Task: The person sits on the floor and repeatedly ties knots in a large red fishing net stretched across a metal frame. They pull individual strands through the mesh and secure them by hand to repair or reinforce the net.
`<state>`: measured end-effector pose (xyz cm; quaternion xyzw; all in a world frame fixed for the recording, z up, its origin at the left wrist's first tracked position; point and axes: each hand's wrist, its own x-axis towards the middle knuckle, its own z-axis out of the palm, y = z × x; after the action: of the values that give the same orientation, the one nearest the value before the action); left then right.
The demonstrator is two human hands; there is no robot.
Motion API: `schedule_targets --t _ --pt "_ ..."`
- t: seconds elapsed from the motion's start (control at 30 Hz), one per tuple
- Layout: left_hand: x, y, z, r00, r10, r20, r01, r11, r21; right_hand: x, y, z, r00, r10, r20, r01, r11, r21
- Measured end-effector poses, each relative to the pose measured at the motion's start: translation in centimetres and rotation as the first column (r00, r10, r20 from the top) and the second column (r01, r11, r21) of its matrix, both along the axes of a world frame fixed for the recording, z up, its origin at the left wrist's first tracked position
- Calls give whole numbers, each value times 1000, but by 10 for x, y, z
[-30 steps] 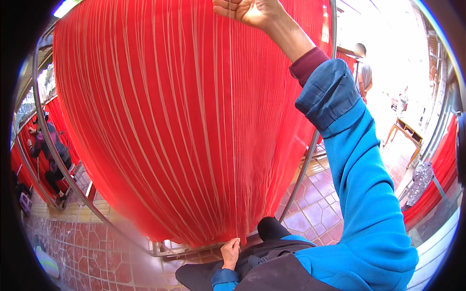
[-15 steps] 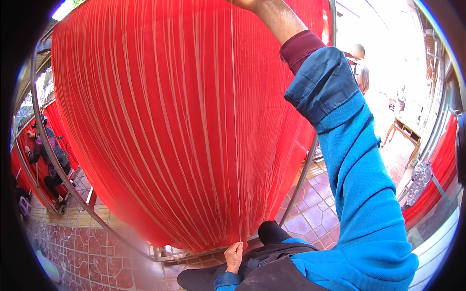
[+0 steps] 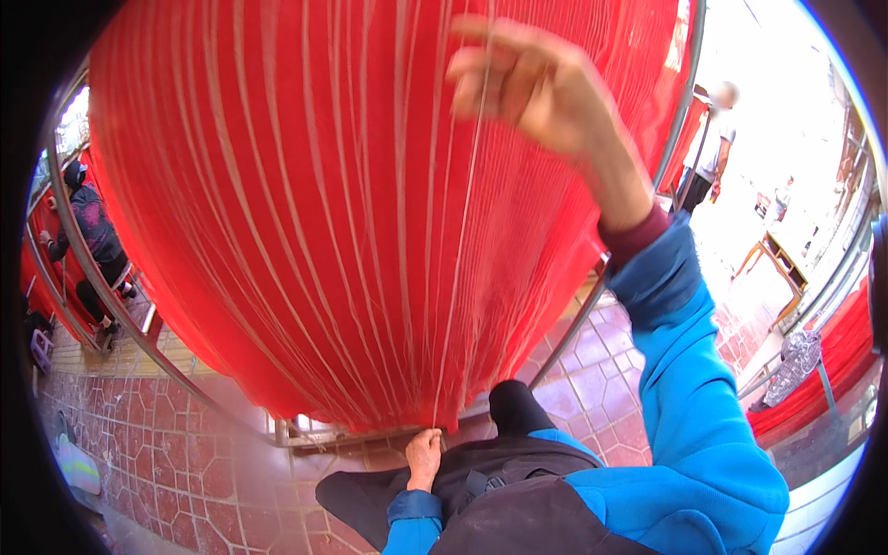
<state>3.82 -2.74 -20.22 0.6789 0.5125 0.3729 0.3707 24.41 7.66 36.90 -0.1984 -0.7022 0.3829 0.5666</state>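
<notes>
A large red fabric sheet (image 3: 259,185) on a metal frame fills the middle, overlaid with many pale vertical threads. My left hand (image 3: 424,455) pinches a pale thread (image 3: 454,277) at the fabric's lower edge, just above my lap. High in front of the upper right of the sheet, my right hand (image 3: 532,92) is blurred by motion, its fingers apart and loosely bent beside the threads. Whether it touches them I cannot make out.
A curved metal bar (image 3: 81,240) runs along the left. Behind it a co-worker (image 3: 92,222) sits at other red fabric. A standing person (image 3: 712,148), a wooden table (image 3: 777,264) and patterned grey cloth (image 3: 795,365) are at right. Tiled floor (image 3: 194,472) lies below.
My right hand has come down from the top edge, its fingers now spread and blurred. My left hand still pinches at the lower edge, a little higher in view as the camera has shifted.
</notes>
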Motion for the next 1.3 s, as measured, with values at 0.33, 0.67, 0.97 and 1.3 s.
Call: schedule_targets --t 0.33,0.67,0.97,1.3 --pt "-10 15 -23 979 202 -7 -199 958 -208 -13 -67 -359 981 -169 91 188 745 -640" --pt "16 51 -8 925 352 -142 -364 929 -65 31 -71 -473 974 -204 93 169 391 -905" --pt "65 80 30 975 203 -95 -204 979 0 39 -63 -476 985 -144 98 144 363 -921" --pt "96 91 24 973 185 -135 -185 983 13 55 -75 -476 981 -160 110 157 317 -935"
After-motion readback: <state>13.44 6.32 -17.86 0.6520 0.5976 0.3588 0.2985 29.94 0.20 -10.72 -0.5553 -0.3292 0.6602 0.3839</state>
